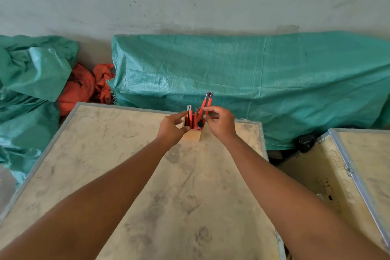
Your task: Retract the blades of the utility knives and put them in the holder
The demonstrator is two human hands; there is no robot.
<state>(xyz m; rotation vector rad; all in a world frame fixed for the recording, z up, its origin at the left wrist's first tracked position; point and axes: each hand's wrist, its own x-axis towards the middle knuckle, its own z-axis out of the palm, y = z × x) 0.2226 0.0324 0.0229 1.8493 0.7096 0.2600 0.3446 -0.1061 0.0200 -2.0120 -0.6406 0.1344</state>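
A small wooden holder (pixel 193 136) stands near the far edge of the wooden crate top (pixel 126 175). Orange utility knives (pixel 190 117) stand upright inside it. My right hand (pixel 220 121) pinches another orange utility knife (pixel 206 104), tilted, its lower end with the black knob at the holder's mouth and its metal tip pointing up. My left hand (pixel 172 127) rests against the holder's left side, fingers touching it near the rim. No bare blade is visible on the held knife.
Green tarpaulin-covered bundles (pixel 253 82) lie behind the crate and at the left (pixel 31 74), with orange cloth (pixel 84 86) between them. A second wooden crate with metal edging (pixel 348 164) stands at the right, separated by a gap.
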